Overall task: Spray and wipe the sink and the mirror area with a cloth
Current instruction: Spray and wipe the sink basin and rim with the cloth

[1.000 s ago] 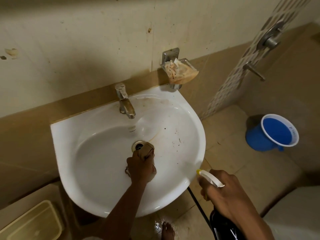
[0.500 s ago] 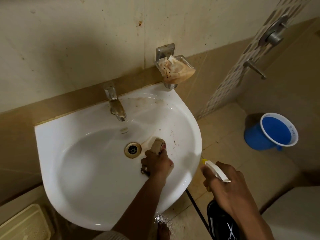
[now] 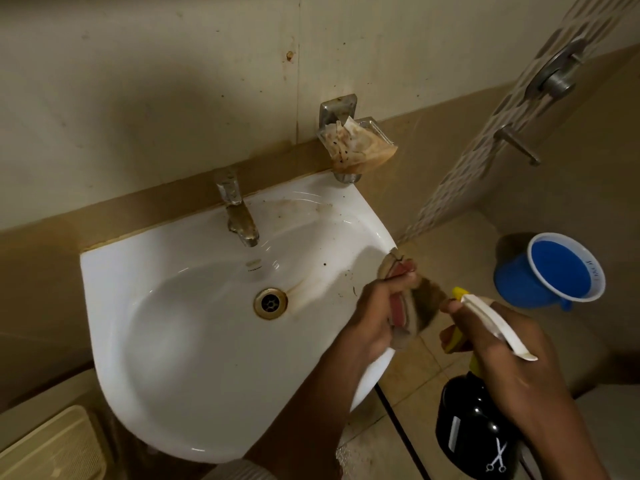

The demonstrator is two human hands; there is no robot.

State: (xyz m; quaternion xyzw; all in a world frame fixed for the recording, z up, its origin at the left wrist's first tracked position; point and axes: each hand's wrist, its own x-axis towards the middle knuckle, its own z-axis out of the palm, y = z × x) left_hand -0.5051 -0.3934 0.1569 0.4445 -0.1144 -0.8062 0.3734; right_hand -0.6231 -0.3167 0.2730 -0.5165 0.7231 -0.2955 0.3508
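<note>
A white wall-mounted sink (image 3: pixel 180 393) fills the middle, with a brass drain (image 3: pixel 270 303), a stained metal tap (image 3: pixel 239 216) and brown streaks and dark specks on its right side. My left hand (image 3: pixel 374 317) is shut on a bunched brown and pink cloth (image 3: pixel 412 306) at the sink's right rim. My right hand (image 3: pixel 512 362) grips a black spray bottle (image 3: pixel 474 431) with a white and yellow trigger head, held just right of the sink with its nozzle close to the cloth. No mirror is in view.
A metal soap dish (image 3: pixel 356 143) with a stained wrapper hangs on the wall behind the sink. A blue mug (image 3: pixel 550 271) stands on the tiled floor at right. Wall fittings (image 3: pixel 554 77) sit at upper right. A cream plastic lid (image 3: pixel 52 448) lies at lower left.
My left hand has slid the cloth from the drain rightwards across the basin to the right rim. My right hand has raised the spray bottle toward the cloth.
</note>
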